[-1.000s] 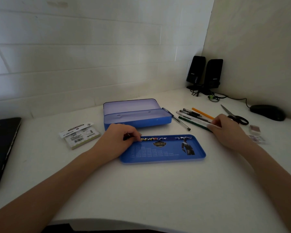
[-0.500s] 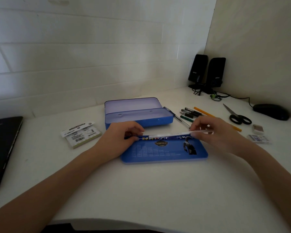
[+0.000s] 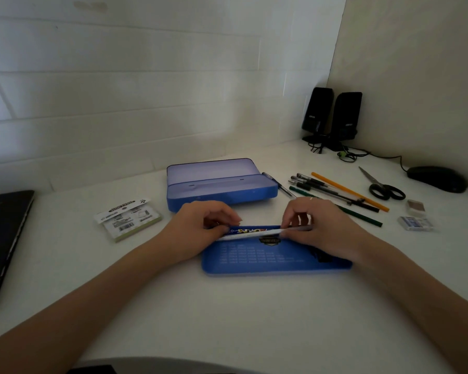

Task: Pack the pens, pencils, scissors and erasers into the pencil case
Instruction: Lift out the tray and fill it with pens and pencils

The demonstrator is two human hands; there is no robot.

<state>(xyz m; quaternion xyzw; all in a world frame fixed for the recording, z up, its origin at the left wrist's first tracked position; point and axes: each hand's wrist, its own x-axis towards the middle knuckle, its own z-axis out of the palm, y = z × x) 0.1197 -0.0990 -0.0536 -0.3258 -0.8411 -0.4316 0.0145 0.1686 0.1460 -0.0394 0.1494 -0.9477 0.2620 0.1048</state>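
A blue pencil case (image 3: pixel 222 188) stands open at the middle of the table, its lid tilted back. In front of it lies a flat blue tray (image 3: pixel 273 261) with a patterned pencil along its far edge. Over that edge, my right hand (image 3: pixel 319 228) pinches the right end of a white pen (image 3: pixel 250 234). My left hand (image 3: pixel 197 230) rests on the tray's left end, fingertips at the pen's left tip. Several pens and pencils (image 3: pixel 335 193) lie to the right, then black scissors (image 3: pixel 382 186) and two erasers (image 3: pixel 416 215).
A packet of sticky notes (image 3: pixel 127 218) lies left of the case. A dark laptop (image 3: pixel 3 238) sits at the left edge. Two black speakers (image 3: pixel 333 117) with cables stand in the back corner, with a black mouse (image 3: pixel 438 179) at the right wall.
My right hand picked a white pen from the pile on the right and carried it left over the tray's far edge. My left hand stayed at the tray's left end.
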